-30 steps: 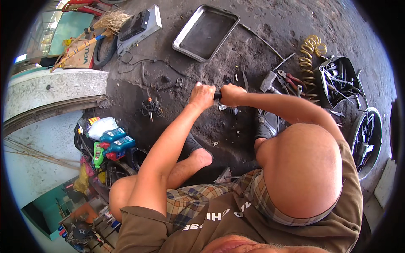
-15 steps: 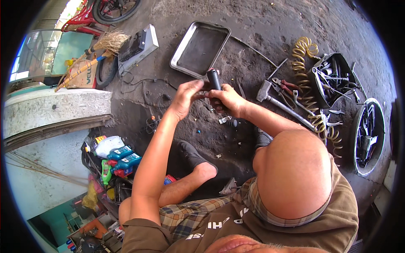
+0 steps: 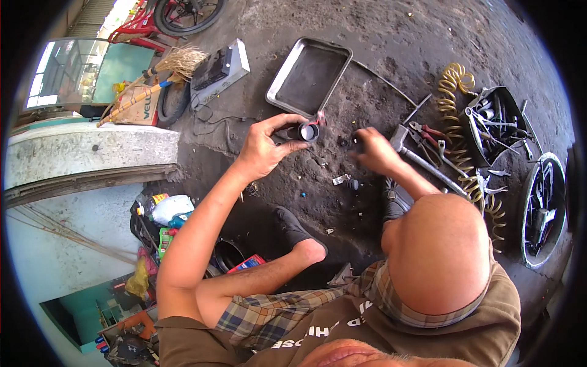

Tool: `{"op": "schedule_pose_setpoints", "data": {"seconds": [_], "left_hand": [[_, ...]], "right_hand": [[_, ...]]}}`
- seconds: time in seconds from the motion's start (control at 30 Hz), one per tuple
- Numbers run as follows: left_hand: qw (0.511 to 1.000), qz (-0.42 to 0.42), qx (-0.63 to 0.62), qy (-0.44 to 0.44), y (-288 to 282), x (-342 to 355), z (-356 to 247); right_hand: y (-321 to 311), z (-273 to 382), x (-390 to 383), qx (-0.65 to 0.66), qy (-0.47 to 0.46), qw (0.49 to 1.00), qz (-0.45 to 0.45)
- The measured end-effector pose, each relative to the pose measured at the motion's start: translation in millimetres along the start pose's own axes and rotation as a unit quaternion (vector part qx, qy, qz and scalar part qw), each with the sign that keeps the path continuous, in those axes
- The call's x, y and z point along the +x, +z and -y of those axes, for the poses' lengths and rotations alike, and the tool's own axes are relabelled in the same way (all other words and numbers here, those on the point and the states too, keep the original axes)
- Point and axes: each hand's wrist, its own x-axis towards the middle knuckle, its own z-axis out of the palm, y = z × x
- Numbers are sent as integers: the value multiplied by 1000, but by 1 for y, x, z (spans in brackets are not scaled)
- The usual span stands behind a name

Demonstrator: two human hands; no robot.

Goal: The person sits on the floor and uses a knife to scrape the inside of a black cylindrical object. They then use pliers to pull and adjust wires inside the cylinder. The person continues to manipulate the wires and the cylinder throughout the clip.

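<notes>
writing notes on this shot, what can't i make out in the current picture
- Right hand, head view: motion blur hides whether it holds anything.
- Black cylinder, head view: the left hand covers most of its side.
- Bicycle wheel, head view: top cut off by the upper edge.
- Blue bit on the ground, head view: too small to identify.

Right hand (image 3: 376,154) has room leftward, hammer (image 3: 429,167) blocking rightward.

Straw broom (image 3: 186,61), carton (image 3: 140,110); wheel (image 3: 189,12), perhaps bicycle's
</notes>
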Motion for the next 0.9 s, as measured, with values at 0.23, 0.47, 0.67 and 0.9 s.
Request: {"op": "schedule_pose_setpoints", "data": {"seconds": [0.23,0.47,0.67,0.9], "left_hand": [[996,44,57,-60,-32,-35,-27],[984,26,-6,-179,-46,-62,-42],[973,4,-135,-187,-53,-82,-51],[900,-21,-341,-271,-65,-119,-75]], "right_hand": [[-61,-120,-32,-325,219,908,-150],[-96,-145,-33,-331,257,907,-51],[-111,-166,-14,-252,275,926,56],[-135,-93,-21,-129,143,979,-64]]}}
